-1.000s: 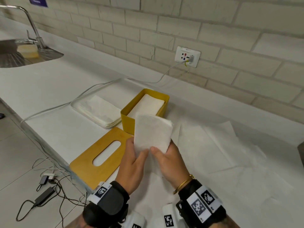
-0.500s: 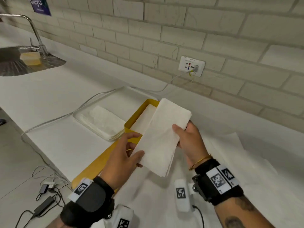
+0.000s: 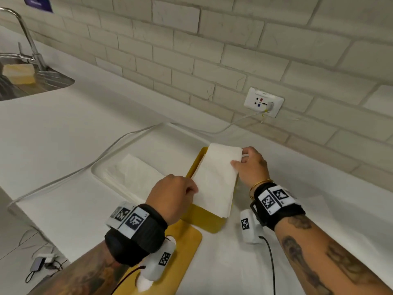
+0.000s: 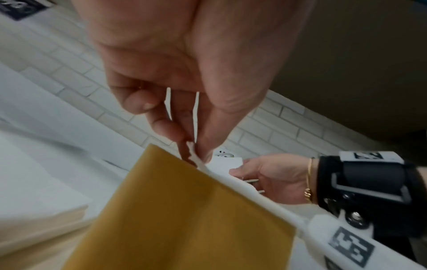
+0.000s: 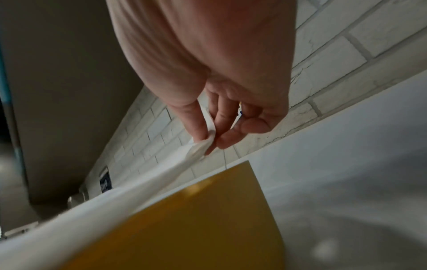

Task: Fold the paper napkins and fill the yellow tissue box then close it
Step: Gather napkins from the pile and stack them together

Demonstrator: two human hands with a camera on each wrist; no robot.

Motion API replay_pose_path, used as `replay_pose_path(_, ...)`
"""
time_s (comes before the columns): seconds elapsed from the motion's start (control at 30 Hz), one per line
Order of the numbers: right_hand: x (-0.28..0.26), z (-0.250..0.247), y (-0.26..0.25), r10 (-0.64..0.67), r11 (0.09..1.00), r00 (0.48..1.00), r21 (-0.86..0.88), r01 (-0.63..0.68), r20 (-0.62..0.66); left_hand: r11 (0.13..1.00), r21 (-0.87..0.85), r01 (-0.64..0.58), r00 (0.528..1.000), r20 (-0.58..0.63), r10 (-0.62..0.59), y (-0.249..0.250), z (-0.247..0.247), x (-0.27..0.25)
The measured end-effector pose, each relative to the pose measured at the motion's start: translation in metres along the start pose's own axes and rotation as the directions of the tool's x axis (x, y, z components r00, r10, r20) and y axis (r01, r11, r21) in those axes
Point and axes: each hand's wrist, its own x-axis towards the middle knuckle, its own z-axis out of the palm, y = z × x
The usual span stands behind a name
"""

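A folded white napkin [image 3: 214,179] lies flat over the open top of the yellow tissue box [image 3: 204,220], covering most of it. My left hand [image 3: 191,189] pinches its near left edge; in the left wrist view the thumb and fingers [image 4: 196,151] nip the paper [image 4: 231,180] above the box wall [image 4: 184,210]. My right hand [image 3: 239,160] pinches the far right corner, seen again as a pinch [image 5: 209,140] on the napkin [image 5: 138,188] over the box [image 5: 196,219]. The yellow lid [image 3: 180,258] with its slot lies flat under my left wrist.
A white tray [image 3: 100,167] holding a stack of napkins [image 3: 136,177] sits left of the box. Unfolded paper sheets [image 3: 319,211] cover the counter at right. A cable [image 3: 119,141] runs from the wall socket [image 3: 263,102]. A sink [image 3: 32,81] is far left.
Both hands have carried the folded napkin forward from in front of me and lowered it flat onto the box opening. The view has moved closer over the box.
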Motion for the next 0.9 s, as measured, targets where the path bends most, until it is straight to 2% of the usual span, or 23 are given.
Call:
replay_pose_path(0.1,0.007,0.016,0.001,0.034,0.977,0.999,-0.21,-0.028,0.025,0.979,0.204,-0.033,0.998,0.06,0.021,-0.003,0.001,0.008)
replay_pose_path(0.27,0.01,0.032,-0.003,0.03,0.86,0.999,-0.509,-0.015,0.023,0.882,0.461,-0.104,0.99,0.132,0.047,0.003,-0.005,0.016)
replay_pose_path(0.4,0.007,0.04,-0.007,0.03,0.806,0.999,-0.592,-0.016,0.013,0.794,0.594,-0.13,0.982,0.19,0.018,0.011,-0.01,0.021)
replay_pose_path(0.53,0.003,0.044,-0.009,0.027,0.779,0.999,-0.628,0.0,0.033,0.751,0.644,-0.148,0.975,0.221,0.003,0.017,-0.013,0.021)
replay_pose_path(0.6,0.003,0.042,-0.01,-0.03,0.776,0.999,-0.63,0.04,0.026,0.736,0.656,-0.168,0.972,0.234,0.014,0.018,-0.015,0.02)
replay_pose_path(0.67,0.002,0.038,-0.01,-0.143,0.797,0.99,-0.592,0.124,0.016,0.734,0.637,-0.234,0.966,0.235,0.104,0.012,-0.015,0.016)
replay_pose_path(0.7,0.0,0.035,-0.01,-0.207,0.805,0.977,-0.56,0.197,0.046,0.75,0.593,-0.291,0.955,0.229,0.19,0.009,-0.014,0.012)
replay_pose_path(0.77,-0.006,0.03,-0.009,-0.304,0.803,0.924,-0.459,0.38,0.234,0.78,0.456,-0.428,0.9,0.291,0.324,0.006,-0.013,0.005)
replay_pose_path(0.83,-0.017,0.03,-0.008,-0.301,0.776,0.816,-0.37,0.511,0.494,0.78,0.387,-0.491,0.848,0.417,0.327,0.004,-0.007,-0.001)
replay_pose_path(0.9,-0.023,0.035,-0.007,-0.194,0.696,0.713,-0.418,0.584,0.674,0.765,0.424,-0.485,0.84,0.469,0.273,0.002,0.001,0.0)
